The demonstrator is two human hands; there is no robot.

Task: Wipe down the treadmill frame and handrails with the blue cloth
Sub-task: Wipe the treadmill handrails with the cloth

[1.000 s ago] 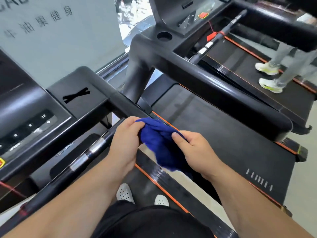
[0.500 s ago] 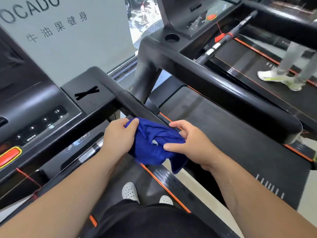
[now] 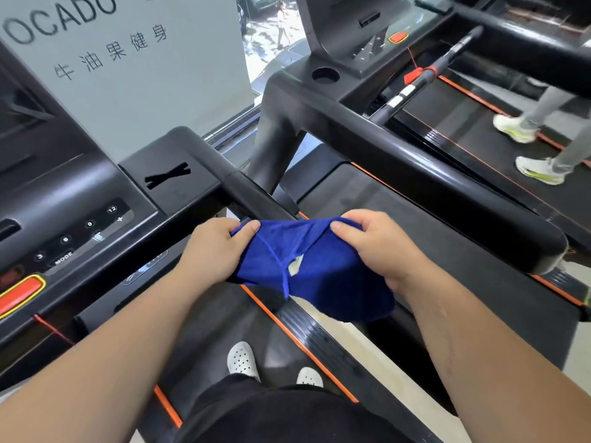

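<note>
Cloth [image 3: 307, 270], blue, stretched between both hands over right handrail [image 3: 252, 196] of treadmill, lower edge hanging over orange-trimmed side rail [image 3: 297, 334]. Left hand [image 3: 214, 254] pinches left corner, thumb on top; right hand [image 3: 380, 247] pinches right corner. Console [image 3: 73, 231] with red stop button [image 3: 19, 294] at left. Neighbouring treadmill handrail [image 3: 415, 174] just beyond, another person's pale shoes [image 3: 540, 171] on far belt.
</note>
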